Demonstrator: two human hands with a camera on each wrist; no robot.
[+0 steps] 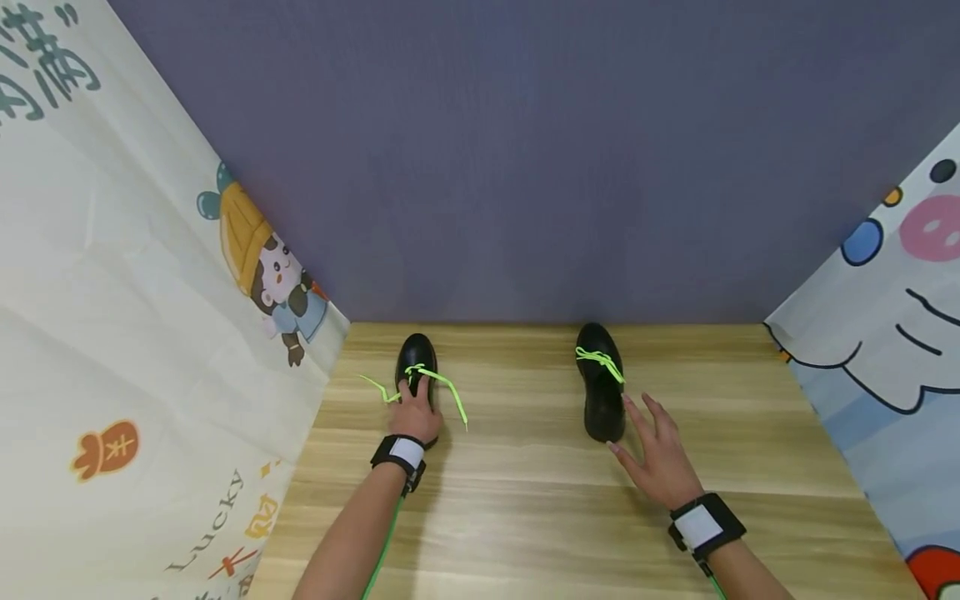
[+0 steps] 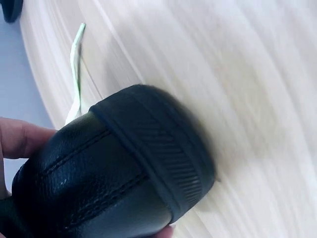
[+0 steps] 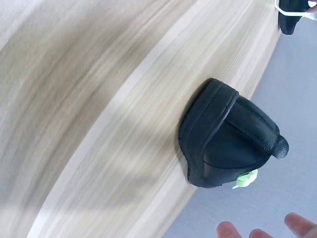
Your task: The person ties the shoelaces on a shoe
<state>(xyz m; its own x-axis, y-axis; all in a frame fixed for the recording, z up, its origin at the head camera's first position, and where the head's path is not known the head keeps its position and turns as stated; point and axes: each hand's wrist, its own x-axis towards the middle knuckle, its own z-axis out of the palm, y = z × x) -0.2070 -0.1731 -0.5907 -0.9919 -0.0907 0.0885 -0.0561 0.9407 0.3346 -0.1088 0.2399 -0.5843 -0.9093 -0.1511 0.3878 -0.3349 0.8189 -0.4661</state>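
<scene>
Two black lace-up shoes rest on the wooden surface, toes pointing away from me. My left hand (image 1: 417, 414) grips the left shoe (image 1: 415, 348) from above, around its rear part; in the left wrist view fingers show on both sides of the black heel (image 2: 148, 158). Its neon-green lace (image 1: 452, 394) lies loose, with ends spread to both sides. My right hand (image 1: 660, 461) is spread beside the right shoe (image 1: 603, 408), fingertips close to its right side, holding nothing. That shoe's green lace (image 1: 598, 358) lies bunched across its top. In the right wrist view its heel (image 3: 218, 131) faces the camera.
A grey-blue vertical panel (image 1: 487, 167) rises behind the wooden surface (image 1: 510, 483), close to both toes. Printed white sheets with cartoon figures border the left (image 1: 150, 292) and the right (image 1: 885, 350).
</scene>
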